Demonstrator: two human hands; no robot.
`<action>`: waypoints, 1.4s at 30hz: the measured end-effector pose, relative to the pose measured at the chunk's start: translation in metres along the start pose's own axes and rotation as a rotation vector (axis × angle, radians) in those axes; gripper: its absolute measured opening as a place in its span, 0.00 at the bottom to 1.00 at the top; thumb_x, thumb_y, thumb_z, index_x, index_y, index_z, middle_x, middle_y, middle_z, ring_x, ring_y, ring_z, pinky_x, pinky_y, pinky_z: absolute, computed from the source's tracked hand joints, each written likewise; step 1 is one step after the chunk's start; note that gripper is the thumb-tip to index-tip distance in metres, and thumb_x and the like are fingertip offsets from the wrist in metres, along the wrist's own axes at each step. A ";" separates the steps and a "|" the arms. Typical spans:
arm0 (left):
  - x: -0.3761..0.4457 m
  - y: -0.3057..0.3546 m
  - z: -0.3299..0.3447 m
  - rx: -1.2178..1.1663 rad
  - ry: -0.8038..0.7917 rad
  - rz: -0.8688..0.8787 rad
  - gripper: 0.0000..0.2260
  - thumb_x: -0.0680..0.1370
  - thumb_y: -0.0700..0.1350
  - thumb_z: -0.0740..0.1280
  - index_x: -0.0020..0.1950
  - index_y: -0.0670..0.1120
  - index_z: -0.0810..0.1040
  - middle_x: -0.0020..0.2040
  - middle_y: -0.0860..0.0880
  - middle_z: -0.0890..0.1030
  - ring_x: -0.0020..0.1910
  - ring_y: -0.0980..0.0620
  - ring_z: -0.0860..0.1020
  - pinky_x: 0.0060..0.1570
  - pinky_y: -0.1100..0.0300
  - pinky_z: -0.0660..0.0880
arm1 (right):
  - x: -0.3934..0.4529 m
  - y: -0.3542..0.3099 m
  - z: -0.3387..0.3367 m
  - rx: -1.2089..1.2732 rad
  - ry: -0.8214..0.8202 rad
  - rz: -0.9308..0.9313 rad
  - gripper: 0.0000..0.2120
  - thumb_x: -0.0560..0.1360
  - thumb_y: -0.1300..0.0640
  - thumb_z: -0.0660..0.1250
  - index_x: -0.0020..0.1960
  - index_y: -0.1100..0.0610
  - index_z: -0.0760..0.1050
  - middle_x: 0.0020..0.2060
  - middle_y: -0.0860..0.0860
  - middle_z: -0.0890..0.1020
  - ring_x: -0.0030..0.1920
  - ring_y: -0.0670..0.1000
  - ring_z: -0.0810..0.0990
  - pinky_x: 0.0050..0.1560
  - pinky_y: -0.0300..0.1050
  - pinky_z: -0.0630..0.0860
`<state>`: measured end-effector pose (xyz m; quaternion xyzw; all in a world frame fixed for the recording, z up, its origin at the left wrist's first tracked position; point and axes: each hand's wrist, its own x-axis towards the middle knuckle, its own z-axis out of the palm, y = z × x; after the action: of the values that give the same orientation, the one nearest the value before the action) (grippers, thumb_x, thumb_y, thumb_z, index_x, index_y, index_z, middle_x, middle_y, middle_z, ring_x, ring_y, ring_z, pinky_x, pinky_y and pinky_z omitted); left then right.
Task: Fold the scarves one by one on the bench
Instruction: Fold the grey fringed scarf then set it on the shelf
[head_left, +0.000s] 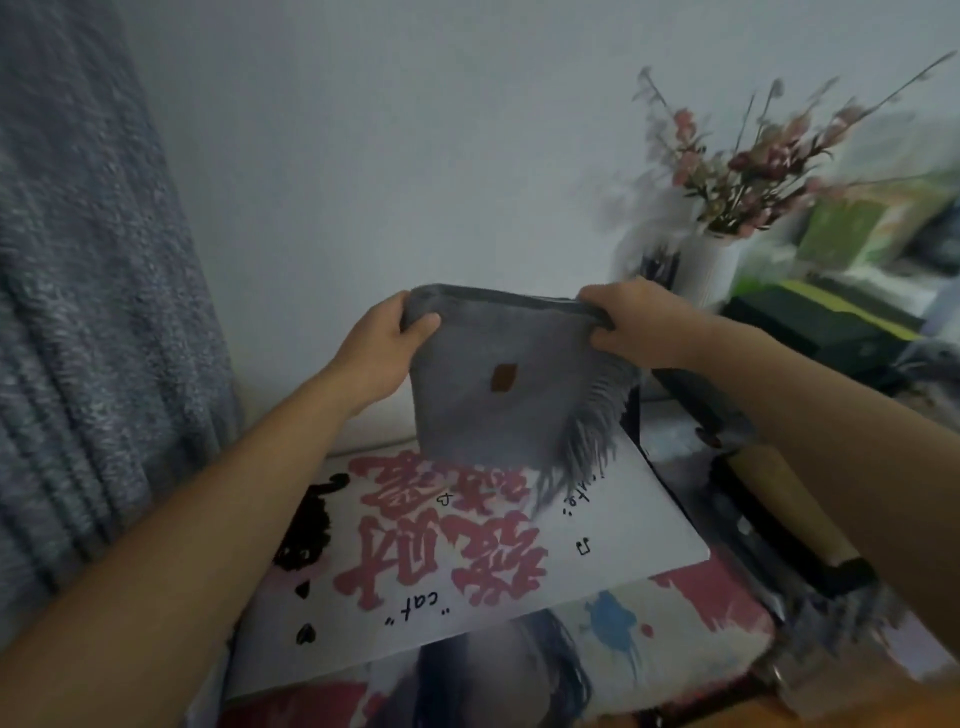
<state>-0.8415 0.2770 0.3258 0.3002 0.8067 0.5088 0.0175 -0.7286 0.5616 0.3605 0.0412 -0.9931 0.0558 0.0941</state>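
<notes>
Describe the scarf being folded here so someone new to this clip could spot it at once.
Look above the white cloth with big pink characters spread on the bench. Held up in front of the wall by the left hand and right hand is the grey scarf, folded square, with a small brown patch and a fringe hanging at its right edge.

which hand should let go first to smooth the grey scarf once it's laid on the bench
Probably the right hand: the fringe hangs on its side, while the left hand pinches the tidy corner of the grey scarf.

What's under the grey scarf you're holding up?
Under the grey scarf lies a white cloth with pink lettering. The scarf's fringe hides some of that print.
</notes>
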 end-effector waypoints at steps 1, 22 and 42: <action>-0.009 -0.007 0.004 0.083 0.009 0.039 0.04 0.84 0.46 0.64 0.57 0.50 0.76 0.49 0.58 0.80 0.46 0.63 0.78 0.45 0.73 0.72 | -0.006 0.000 0.005 -0.058 0.021 -0.012 0.05 0.75 0.59 0.66 0.50 0.57 0.73 0.36 0.51 0.76 0.39 0.56 0.75 0.35 0.48 0.68; -0.256 -0.240 0.175 0.924 -0.806 0.156 0.43 0.67 0.55 0.79 0.79 0.53 0.65 0.79 0.48 0.66 0.78 0.45 0.63 0.76 0.48 0.51 | -0.219 -0.027 0.364 -0.180 -0.257 -0.065 0.32 0.69 0.57 0.73 0.72 0.60 0.71 0.68 0.60 0.73 0.67 0.64 0.72 0.72 0.62 0.67; -0.205 -0.186 0.170 -0.277 -0.072 -0.758 0.19 0.77 0.62 0.69 0.55 0.48 0.82 0.49 0.47 0.85 0.50 0.46 0.84 0.53 0.45 0.81 | -0.094 0.026 0.269 0.604 -0.688 0.366 0.08 0.74 0.61 0.68 0.47 0.49 0.76 0.43 0.47 0.79 0.46 0.49 0.78 0.41 0.39 0.69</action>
<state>-0.7036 0.2554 0.0327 -0.0061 0.7830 0.5593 0.2722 -0.6879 0.5624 0.0772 -0.0923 -0.8970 0.3402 -0.2666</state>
